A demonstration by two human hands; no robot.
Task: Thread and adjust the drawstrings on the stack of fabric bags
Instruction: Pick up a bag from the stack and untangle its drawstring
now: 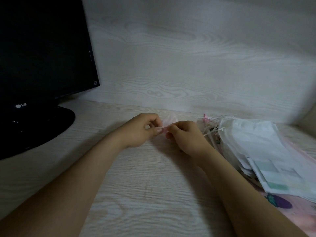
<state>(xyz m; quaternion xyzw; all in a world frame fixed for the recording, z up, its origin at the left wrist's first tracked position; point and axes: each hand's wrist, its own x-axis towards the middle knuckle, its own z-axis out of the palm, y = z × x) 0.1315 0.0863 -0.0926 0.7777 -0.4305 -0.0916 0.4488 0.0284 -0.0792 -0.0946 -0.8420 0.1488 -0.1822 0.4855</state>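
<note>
The left hand (142, 130) and right hand (183, 135) nearly meet, each with its fingers curled in a pinch. The left grips a pale drawstring (158, 128). The right seems to grip the mouth of 1 small pink bag (168, 119) just beyond both. The string runs side to side between the 2 pinches, so tightening likely means drawing the hands apart. The stack of bags (253, 139) lies just right of the right hand, the nearer one. A monitor (42, 57) stands well left.

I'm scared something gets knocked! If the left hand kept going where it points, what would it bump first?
Probably the right hand: the left hand points towards it, with only the small pink bag they both pinch between them.
</note>
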